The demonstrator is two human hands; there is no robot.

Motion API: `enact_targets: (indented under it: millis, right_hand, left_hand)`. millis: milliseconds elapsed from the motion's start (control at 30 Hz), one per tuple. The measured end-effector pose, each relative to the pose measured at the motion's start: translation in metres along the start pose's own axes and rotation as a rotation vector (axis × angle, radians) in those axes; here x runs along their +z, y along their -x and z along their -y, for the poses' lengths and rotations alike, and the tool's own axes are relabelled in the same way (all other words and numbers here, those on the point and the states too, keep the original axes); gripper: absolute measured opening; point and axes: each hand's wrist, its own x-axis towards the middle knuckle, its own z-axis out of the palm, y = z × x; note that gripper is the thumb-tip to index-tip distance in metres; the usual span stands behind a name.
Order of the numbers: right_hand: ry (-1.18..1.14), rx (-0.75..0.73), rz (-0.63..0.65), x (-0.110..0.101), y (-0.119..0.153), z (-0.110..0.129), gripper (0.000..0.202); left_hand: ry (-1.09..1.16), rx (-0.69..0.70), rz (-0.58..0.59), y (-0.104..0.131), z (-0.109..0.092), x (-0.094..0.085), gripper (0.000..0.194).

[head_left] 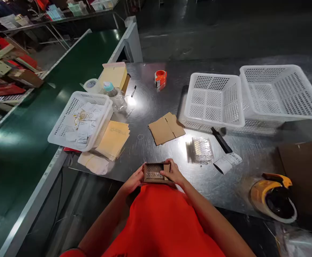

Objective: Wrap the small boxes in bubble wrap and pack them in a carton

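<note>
Close to my body at the table's front edge, a small brown cardboard box (158,181) is held between both hands with its open side toward me. Bubble wrap (153,173) shows inside it. My left hand (134,180) grips the box's left end. Around the right end is my right hand (174,173), its thumb reaching over the rim to the inside. Beyond the box lie folded flat cardboard pieces (164,130). To the right sits a bubble-wrapped item (202,150), near a black bar-shaped object (221,140) and a curled white label (228,162).
White baskets (214,119) (284,116) stand at the right; another basket (52,137) with tagged small items is at the left, beside yellow envelopes (113,139). An orange tape dispenser (160,76) stands at the back, a tape roll (261,200) front right. A green conveyor (35,125) runs left.
</note>
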Motion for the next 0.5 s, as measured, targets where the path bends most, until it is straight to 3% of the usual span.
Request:
enact_targets:
  millis: [133,300,367,500]
  right_hand:
    - [0.036,0.016,0.016,-0.004,0.0,0.003,0.057]
    - [0.06,0.009,0.028,-0.007,0.001,0.006,0.055]
    - [0.074,0.02,0.019,-0.006,0.002,0.008,0.055]
    - [0.104,0.051,0.006,-0.006,0.004,0.013,0.058]
  left_hand:
    - [-0.141,0.024,0.083,-0.001,-0.016,-0.007,0.105]
    - [-0.271,-0.028,0.169,-0.019,-0.024,-0.009,0.096]
    - [-0.348,0.019,0.084,-0.026,-0.02,-0.004,0.091]
    - [-0.674,0.13,-0.203,-0.039,-0.013,0.004,0.079]
